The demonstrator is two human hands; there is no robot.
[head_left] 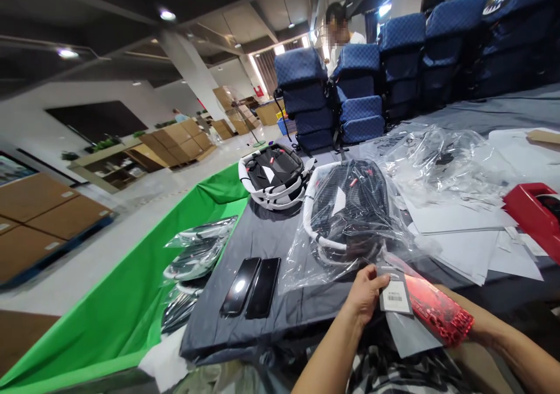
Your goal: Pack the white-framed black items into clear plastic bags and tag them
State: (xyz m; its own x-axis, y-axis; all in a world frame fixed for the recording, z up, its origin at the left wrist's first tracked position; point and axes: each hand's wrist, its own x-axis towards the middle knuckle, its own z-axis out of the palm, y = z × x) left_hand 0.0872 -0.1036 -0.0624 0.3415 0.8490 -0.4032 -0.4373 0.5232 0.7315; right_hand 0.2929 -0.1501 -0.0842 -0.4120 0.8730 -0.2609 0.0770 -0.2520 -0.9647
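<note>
My left hand [366, 293] is closed in a pinch, thumb against the left edge of a dark-bordered tag [396, 292] with a white barcode label. Just right of the tag is a shiny red foil-like piece [440, 312] with a jagged end; its kind I cannot make out. A pale sheet [413, 337] hangs beneath them. My right forearm [494, 327] passes behind the red piece, which hides my right hand's fingers. Beyond my hands, a black mesh bag with a white padded rim [326, 242] lies in a clear plastic bag [301, 265] on the dark table.
More white-rimmed bags [277, 192] are stacked behind. Two black phones [263, 288] lie left. Wrapped bags [192, 262] sit in a green bin [100, 300]. Papers [466, 254], crumpled plastic [441, 160] and a red tape dispenser [536, 216] are right. A person [343, 32] stands behind blue stacks [301, 93].
</note>
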